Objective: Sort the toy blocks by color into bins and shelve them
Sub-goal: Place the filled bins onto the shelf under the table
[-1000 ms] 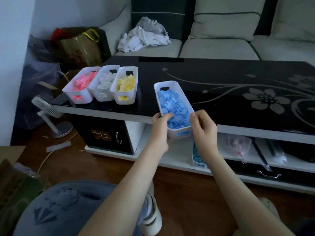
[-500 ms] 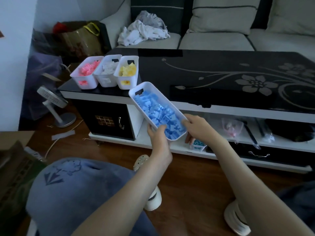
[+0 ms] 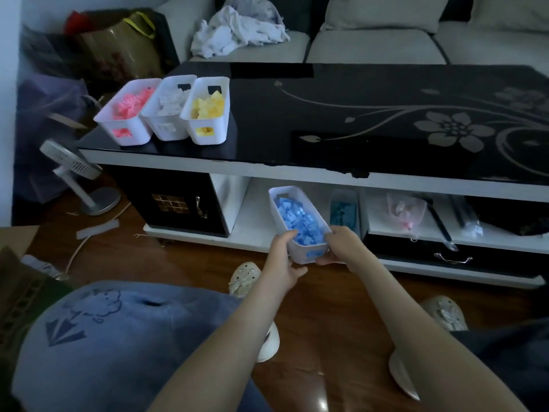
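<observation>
While both grips clamp its near short end, the blue bin (image 3: pixel 307 253) lies at the centre of the frame with its long axis running away from the person, up and slightly left, into the open lower shelf (image 3: pixel 255 224) beneath the desk (image 3: pixel 326 120). The left grip (image 3: pixel 282 258) curls round the near left corner and the right grip (image 3: pixel 341 248) round the near right corner; neither is nearer. The far end sits under the desk edge, and the near end appears to overhang the shelf lip. The coming move is judged a straight push along that axis. A teal bin (image 3: pixel 343 211) stands just to the right, a white partition to the left. Pink bin (image 3: pixel 127 133), white bin (image 3: pixel 166 130) and yellow bin (image 3: pixel 208 133) wait at upper left. Not determinable: whether the base rests on the shelf, the fingers beneath it, and the shelf's depth, hidden by the desk and poor light.
</observation>
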The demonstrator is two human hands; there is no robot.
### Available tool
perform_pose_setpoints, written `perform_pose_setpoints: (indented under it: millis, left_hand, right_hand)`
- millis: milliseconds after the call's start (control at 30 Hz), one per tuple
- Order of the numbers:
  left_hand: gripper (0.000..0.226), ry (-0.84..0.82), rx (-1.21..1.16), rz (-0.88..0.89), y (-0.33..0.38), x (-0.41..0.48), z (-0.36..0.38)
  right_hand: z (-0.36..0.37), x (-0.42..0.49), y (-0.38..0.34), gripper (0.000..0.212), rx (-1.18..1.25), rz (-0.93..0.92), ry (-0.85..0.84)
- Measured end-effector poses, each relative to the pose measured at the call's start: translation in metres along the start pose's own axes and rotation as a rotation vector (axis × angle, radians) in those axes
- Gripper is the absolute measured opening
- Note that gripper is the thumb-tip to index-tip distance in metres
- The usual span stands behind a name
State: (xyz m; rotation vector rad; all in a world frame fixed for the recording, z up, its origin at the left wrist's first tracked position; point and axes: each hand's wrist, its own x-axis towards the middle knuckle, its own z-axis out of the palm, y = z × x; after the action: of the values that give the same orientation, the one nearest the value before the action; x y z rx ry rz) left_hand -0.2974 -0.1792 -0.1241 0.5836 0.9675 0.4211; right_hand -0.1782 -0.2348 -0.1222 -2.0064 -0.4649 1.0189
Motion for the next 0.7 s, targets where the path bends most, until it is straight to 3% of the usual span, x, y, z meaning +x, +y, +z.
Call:
perform_pose_setpoints:
  millis: [200, 300, 433, 567, 633, 700]
  left_hand:
    - [0.028, 0.030, 0.289, 0.050, -0.004, 0.054, 0.006]
    - [0.033, 0.085, 0.261, 0.022, -0.006, 0.077, 0.001]
    - [0.038, 0.135, 0.214, -0.033, -0.013, 0.112, 0.001]
    - [0.035, 0.167, 0.215, -0.055, -0.019, 0.142, 0.002]
    - [0.034, 0.164, 0.209, -0.057, -0.025, 0.153, 0.000]
    - [0.037, 0.166, 0.176, -0.062, -0.030, 0.162, -0.001]
  right_hand:
    - [0.023, 0.051, 0.027, 0.030, 0.029, 0.061, 0.161]
    - [0.034, 0.061, 0.035, 0.025, 0.021, 0.041, 0.172]
    - [0.045, 0.081, 0.046, 0.033, 0.062, 0.136, 0.229]
    - [0.050, 0.099, 0.058, 0.018, 0.089, 0.222, 0.243]
    - [0.050, 0.110, 0.062, 0.008, 0.174, 0.242, 0.249]
    - [0.050, 0.118, 0.065, 0.013, 0.284, 0.250, 0.259]
